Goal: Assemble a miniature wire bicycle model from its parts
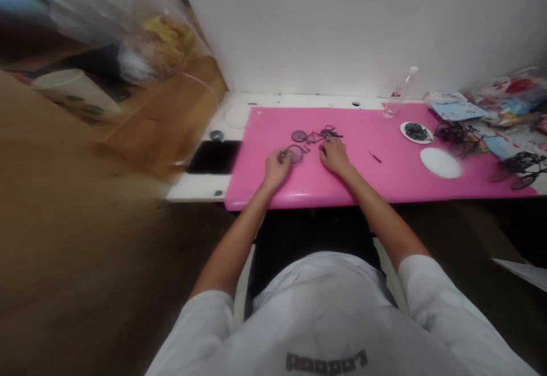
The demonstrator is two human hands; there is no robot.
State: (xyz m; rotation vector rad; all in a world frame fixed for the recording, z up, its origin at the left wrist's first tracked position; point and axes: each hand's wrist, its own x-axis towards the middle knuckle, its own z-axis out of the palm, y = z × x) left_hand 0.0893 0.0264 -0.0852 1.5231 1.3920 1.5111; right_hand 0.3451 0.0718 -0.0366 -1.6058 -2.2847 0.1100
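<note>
Between the thumb and fingers of my left hand (pixel 278 166) is the edge of a small spoked wheel (pixel 294 154), held low over the pink mat. My right hand (pixel 334 155) lies on the mat with its fingers apart, touching or very near several small black parts (pixel 331 132). What lies under those fingertips is hidden. Just beyond both hands are a miniature black bicycle frame (pixel 315 137) and a second spoked wheel (pixel 298 136). A small dark piece (pixel 306 150) sits beside the held wheel. Off to the right of my right hand rests a thin screwdriver (pixel 375 157).
The pink mat (pixel 265 193) covers most of the white table against a wall. On the right are a white plate (pixel 440 163), a dish of black parts (pixel 416 132), several miniature bicycles (pixel 525 168) and plastic bags. A clear bottle (pixel 397 97) stands behind; a black slab (pixel 215 157) lies left.
</note>
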